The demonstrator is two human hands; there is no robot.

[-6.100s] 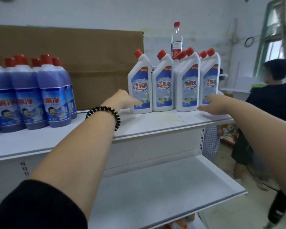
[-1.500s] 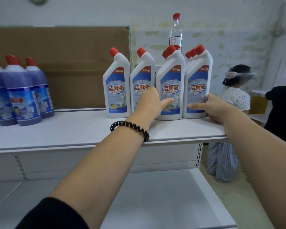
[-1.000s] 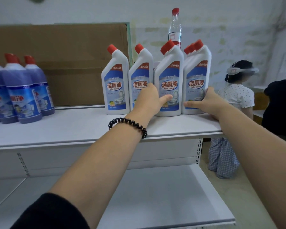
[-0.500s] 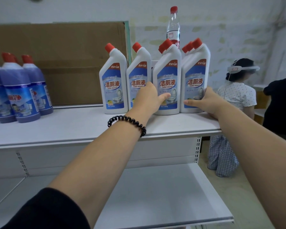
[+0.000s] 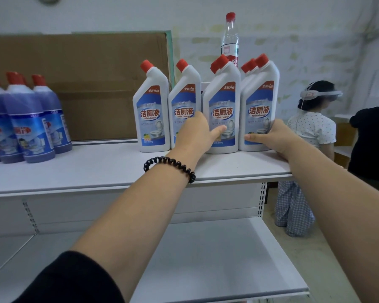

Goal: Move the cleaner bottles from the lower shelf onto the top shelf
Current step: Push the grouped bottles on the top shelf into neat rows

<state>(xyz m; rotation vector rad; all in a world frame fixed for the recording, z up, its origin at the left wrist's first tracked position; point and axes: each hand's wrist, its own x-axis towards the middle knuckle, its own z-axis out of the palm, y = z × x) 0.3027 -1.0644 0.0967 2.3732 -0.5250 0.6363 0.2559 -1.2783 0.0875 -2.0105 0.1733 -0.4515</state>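
White cleaner bottles (image 5: 151, 110), top shelf (image 5: 96, 167): L hand (image 5: 195, 134), R hand (image 5: 276, 138) each wrap one (fingers hidden behind); nudge evenly, bases flat.

On each front white cleaner bottle (image 5: 184, 99): blue label with 洁厕液 in red, "Toilet cleaner" in small print beneath, 全新升级 on the red corner band above. "NET: 500g" at the foot of the leftmost bottle (image 5: 151, 110), just left of the left grip (image 5: 197, 132). Foot of the label on the rightmost bottle (image 5: 259, 101) covered by the right grip (image 5: 274, 136). Far left of the left grip, red 净 on the purple bottles (image 5: 31, 127). Behind and above both grips, 农夫 partly legible on the clear water bottle (image 5: 229, 40).
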